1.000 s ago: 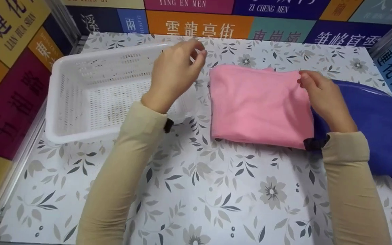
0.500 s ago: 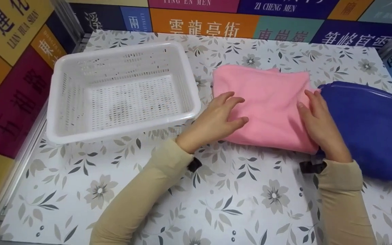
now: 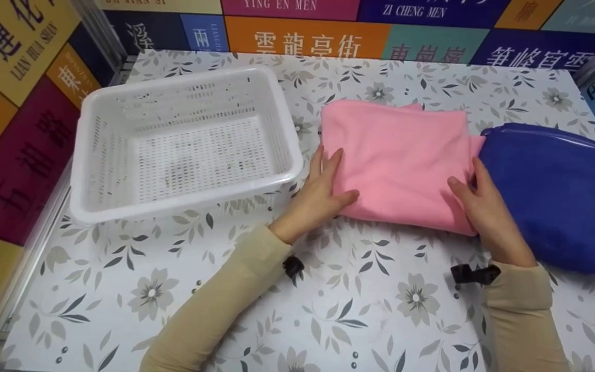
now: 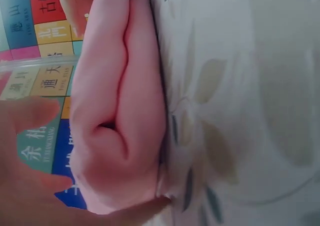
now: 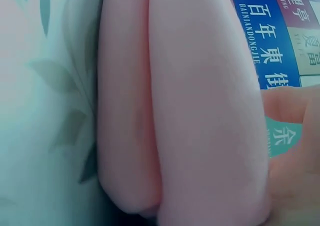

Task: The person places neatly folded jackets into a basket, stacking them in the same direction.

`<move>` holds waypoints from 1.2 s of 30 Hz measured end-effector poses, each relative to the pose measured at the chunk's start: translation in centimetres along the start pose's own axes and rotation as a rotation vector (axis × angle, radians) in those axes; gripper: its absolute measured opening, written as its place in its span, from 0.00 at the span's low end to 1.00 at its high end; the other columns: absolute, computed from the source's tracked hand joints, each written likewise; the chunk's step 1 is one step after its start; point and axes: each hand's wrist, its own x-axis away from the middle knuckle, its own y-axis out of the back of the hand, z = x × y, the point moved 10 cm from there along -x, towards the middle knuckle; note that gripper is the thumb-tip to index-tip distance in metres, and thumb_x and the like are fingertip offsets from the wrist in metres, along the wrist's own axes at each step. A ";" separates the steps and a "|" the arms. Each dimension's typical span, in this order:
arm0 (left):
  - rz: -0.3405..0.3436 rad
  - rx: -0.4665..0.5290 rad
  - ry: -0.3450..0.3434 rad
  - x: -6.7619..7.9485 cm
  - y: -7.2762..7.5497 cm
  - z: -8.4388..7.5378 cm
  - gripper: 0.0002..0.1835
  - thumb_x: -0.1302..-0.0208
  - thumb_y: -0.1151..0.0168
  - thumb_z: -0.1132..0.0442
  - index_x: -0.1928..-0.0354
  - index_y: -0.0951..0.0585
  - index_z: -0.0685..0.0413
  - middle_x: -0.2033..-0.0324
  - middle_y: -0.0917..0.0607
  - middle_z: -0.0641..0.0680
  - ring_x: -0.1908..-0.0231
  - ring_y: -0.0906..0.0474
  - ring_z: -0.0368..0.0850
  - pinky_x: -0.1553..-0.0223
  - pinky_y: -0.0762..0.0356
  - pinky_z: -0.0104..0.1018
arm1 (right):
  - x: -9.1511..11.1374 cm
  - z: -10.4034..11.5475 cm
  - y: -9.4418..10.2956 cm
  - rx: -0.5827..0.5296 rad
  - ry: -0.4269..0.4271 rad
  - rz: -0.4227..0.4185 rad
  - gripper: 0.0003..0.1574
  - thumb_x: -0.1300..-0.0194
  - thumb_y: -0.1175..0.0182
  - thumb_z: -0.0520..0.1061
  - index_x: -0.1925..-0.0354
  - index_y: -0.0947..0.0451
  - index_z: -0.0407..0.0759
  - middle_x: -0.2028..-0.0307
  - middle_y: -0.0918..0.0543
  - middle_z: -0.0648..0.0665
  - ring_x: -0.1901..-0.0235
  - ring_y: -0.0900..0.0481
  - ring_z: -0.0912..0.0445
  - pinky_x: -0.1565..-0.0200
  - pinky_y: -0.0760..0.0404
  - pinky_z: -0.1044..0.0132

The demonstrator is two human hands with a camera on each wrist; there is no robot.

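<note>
A folded pink cloth lies on the table in the head view, its stacked soft layers showing from the side in the left wrist view and right wrist view. My left hand is at its front left corner, fingers spread along the left edge and the thumb over the top. At the right edge is my right hand, thumb over the cloth and the other fingers down its side. Both hands' fingers look fairly straight. How firmly either hand touches the cloth cannot be told.
A white slotted plastic basket stands to the left, with its perforated floor in view. Close beside the right hand lies a dark blue item. The table has a leafy floral cover, and panels with printed characters border it.
My left hand has come down from above the basket to the cloth's left edge. My right hand has slid nearer along the right edge. The cloth has stayed nearly in place.
</note>
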 end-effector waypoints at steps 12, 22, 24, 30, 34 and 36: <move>0.025 0.739 0.078 -1.1 -1.9 5.1 0.49 0.52 0.33 0.54 0.32 0.53 0.45 0.36 0.39 0.49 0.44 0.35 0.39 0.41 0.43 0.33 | -0.6 -1.6 -0.6 -0.466 -0.054 -0.020 0.55 0.37 0.48 0.54 0.33 0.78 0.47 0.32 0.74 0.50 0.36 0.73 0.65 0.38 0.70 0.70; 0.298 1.395 0.072 -1.2 -4.5 4.7 0.30 0.45 0.39 0.65 0.40 0.37 0.47 0.44 0.32 0.59 0.46 0.32 0.55 0.46 0.34 0.46 | -1.2 -2.1 -0.8 -0.544 -0.088 0.096 0.44 0.36 0.48 0.50 0.31 0.61 0.43 0.32 0.57 0.46 0.36 0.54 0.58 0.39 0.46 0.70; 0.325 1.459 0.083 -0.9 -4.7 4.9 0.32 0.44 0.40 0.65 0.38 0.38 0.44 0.42 0.34 0.58 0.44 0.34 0.55 0.47 0.35 0.50 | -1.2 -2.5 -0.9 -0.511 -0.071 0.078 0.40 0.36 0.48 0.45 0.32 0.55 0.42 0.32 0.54 0.45 0.37 0.52 0.58 0.42 0.42 0.73; 0.361 1.501 0.077 -1.4 -4.6 3.7 0.31 0.43 0.41 0.63 0.38 0.39 0.40 0.41 0.35 0.58 0.44 0.35 0.55 0.48 0.36 0.55 | -1.9 -1.8 0.1 -0.467 -0.010 0.056 0.35 0.37 0.53 0.36 0.33 0.49 0.46 0.32 0.51 0.47 0.37 0.54 0.61 0.40 0.48 0.72; 0.404 1.500 0.093 -1.4 -5.1 3.8 0.29 0.42 0.42 0.62 0.39 0.38 0.49 0.42 0.34 0.61 0.44 0.35 0.57 0.47 0.36 0.55 | -1.3 -2.5 -0.2 -0.451 0.044 0.016 0.34 0.39 0.52 0.34 0.35 0.43 0.50 0.33 0.49 0.47 0.37 0.53 0.61 0.40 0.49 0.72; 0.422 1.492 0.103 -1.3 -5.5 3.9 0.28 0.41 0.42 0.62 0.39 0.39 0.52 0.42 0.34 0.62 0.44 0.34 0.57 0.47 0.36 0.53 | -0.8 -2.9 -0.5 -0.499 0.074 0.006 0.34 0.39 0.52 0.33 0.35 0.42 0.50 0.33 0.48 0.47 0.37 0.52 0.60 0.40 0.49 0.72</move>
